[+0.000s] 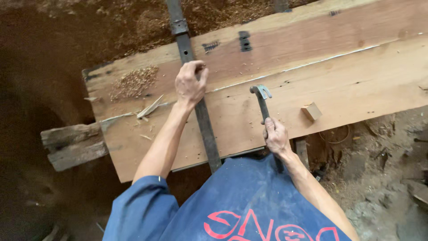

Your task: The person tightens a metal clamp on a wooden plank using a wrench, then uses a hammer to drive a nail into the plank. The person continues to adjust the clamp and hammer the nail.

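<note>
A wide wooden plank (339,67) lies across in front of me, with a pale chalk line running along it. A long dark metal bar (206,127) crosses the plank from the near edge to beyond the far edge. My left hand (190,85) grips this bar near the chalk line. My right hand (275,136) holds a claw hammer (262,100) by its handle, the head lying on the plank just right of the bar. My blue shirt fills the bottom of the view.
A small wooden block (311,111) sits on the plank to the right of the hammer. A pile of sawdust (133,81) and splinters lie near the plank's left end. A rough timber support (73,145) sticks out below left. Dirt ground with debris surrounds everything.
</note>
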